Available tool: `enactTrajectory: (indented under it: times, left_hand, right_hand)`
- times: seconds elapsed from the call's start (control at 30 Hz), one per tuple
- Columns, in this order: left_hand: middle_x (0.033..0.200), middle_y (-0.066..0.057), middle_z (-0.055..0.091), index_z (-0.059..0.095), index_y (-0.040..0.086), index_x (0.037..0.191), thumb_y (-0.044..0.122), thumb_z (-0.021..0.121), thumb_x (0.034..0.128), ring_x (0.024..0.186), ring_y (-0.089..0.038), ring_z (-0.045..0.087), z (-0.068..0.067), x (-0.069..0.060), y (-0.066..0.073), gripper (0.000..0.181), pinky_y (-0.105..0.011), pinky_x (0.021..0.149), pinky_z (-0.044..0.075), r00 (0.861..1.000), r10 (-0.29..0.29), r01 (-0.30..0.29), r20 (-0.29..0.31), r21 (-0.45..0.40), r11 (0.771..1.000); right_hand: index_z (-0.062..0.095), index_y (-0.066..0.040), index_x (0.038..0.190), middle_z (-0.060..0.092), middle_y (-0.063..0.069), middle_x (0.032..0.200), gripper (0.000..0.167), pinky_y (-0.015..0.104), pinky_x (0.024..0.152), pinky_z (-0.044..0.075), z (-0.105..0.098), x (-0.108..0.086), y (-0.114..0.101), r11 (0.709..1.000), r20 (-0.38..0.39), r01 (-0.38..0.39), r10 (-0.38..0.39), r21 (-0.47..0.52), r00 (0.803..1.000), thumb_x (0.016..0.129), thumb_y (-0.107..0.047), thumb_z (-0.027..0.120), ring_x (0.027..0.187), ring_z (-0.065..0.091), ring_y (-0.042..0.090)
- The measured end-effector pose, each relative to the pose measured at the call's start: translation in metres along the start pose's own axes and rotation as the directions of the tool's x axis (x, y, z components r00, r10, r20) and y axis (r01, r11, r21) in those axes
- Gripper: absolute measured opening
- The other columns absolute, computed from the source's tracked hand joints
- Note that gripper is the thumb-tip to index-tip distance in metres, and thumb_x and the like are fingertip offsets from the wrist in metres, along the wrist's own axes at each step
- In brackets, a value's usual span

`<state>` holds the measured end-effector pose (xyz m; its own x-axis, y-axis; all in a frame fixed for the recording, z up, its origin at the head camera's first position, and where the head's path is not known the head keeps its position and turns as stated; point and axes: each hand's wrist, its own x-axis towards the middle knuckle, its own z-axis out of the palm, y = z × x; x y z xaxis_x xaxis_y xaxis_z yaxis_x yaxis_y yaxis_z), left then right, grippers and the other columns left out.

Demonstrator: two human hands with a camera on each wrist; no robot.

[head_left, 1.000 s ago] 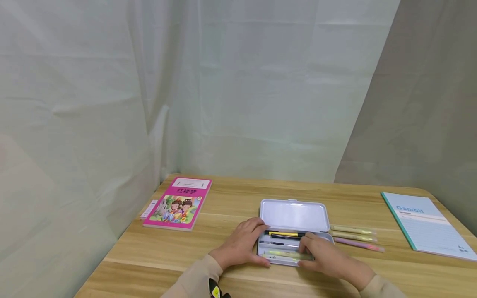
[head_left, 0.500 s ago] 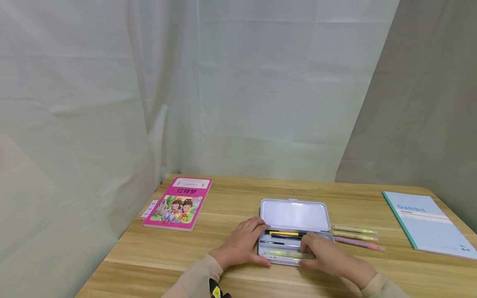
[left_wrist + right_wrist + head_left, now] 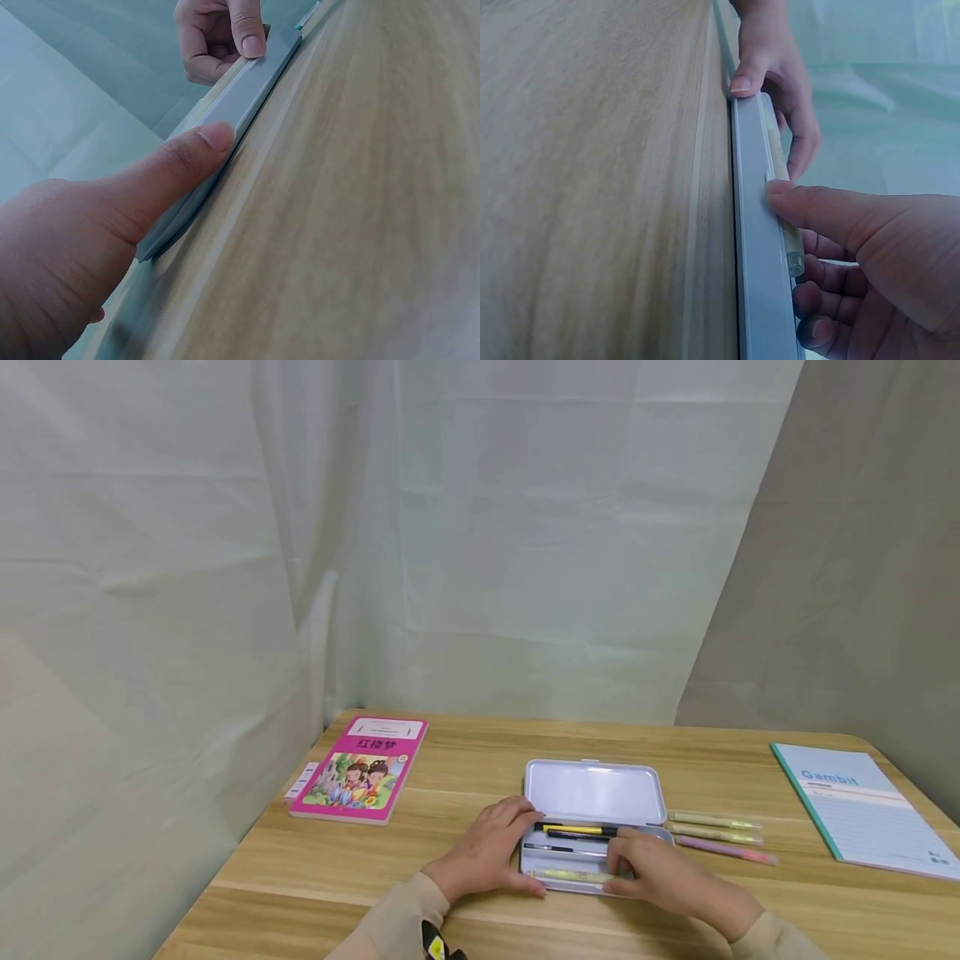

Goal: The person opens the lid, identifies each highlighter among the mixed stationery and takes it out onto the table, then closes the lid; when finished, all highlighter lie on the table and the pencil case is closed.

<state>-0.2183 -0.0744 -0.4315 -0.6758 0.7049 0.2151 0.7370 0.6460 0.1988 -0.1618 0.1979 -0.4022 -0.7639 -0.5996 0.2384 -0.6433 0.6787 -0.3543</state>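
Observation:
An open white pencil case [image 3: 592,792] lies on the table in the head view, its lid tipped back. My left hand [image 3: 487,849] grips the left end, its thumb on the front edge, as the left wrist view also shows. My right hand [image 3: 663,872] is at the right end, thumb at the front wall and fingers curled inside. Between them it pinches a pale yellow highlighter [image 3: 792,251], which lies along the front compartment. Behind it in the case are a slim clear-and-black pen [image 3: 555,848] and a black-and-yellow pen [image 3: 573,829]. The right fingertips are partly hidden in the head view.
Right of the case lie two yellowish pens [image 3: 712,821] and a pinkish-purple pen [image 3: 727,850]. A light blue notebook [image 3: 862,810] sits at the far right. At the left is a pink book [image 3: 360,772]. Pale curtains [image 3: 525,568] hang behind the wooden table [image 3: 465,752].
The highlighter has settled slightly lower, toward the front wall of the case. The right hand has shifted a little to the right; the left hand keeps its hold.

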Motion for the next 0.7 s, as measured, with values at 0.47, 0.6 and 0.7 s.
enactTrajectory:
  times: [0.47,0.6,0.7]
  left_hand:
    - [0.138,0.002,0.045,0.047,0.016,0.139,0.075,0.066,0.068,0.132,-0.017,0.04,-0.001,0.0,0.0,0.094,-0.038,0.115,0.034,1.0,0.005,-0.005,0.004,0.008,1.0]
    - [0.137,0.002,0.045,0.047,0.016,0.138,0.074,0.067,0.0679,0.132,-0.017,0.04,-0.001,0.0,0.001,0.093,-0.038,0.115,0.035,1.0,0.004,-0.004,0.002,0.01,1.0]
    - [0.137,0.002,0.045,0.047,0.016,0.138,0.075,0.067,0.0677,0.132,-0.017,0.04,-0.002,0.0,0.001,0.093,-0.038,0.115,0.035,1.0,0.001,-0.001,0.003,0.012,1.0]
  right_hand:
    - [0.057,-0.021,0.079,0.049,-0.015,0.075,0.016,0.012,0.056,0.038,-0.002,-0.005,0.007,0.996,-0.052,0.078,-0.076,0.046,0.996,0.085,-0.02,0.071,0.07,0.041,-0.006]
    - [0.058,-0.021,0.08,0.05,-0.017,0.074,0.014,0.013,0.055,0.038,-0.006,-0.007,0.006,0.996,-0.069,0.068,-0.064,0.061,0.996,0.086,-0.021,0.07,0.069,0.042,-0.007]
    - [0.058,-0.021,0.081,0.051,-0.017,0.075,0.013,0.014,0.055,0.038,-0.011,-0.009,0.004,0.997,-0.068,0.04,-0.035,0.072,0.997,0.086,-0.022,0.07,0.068,0.041,-0.007]
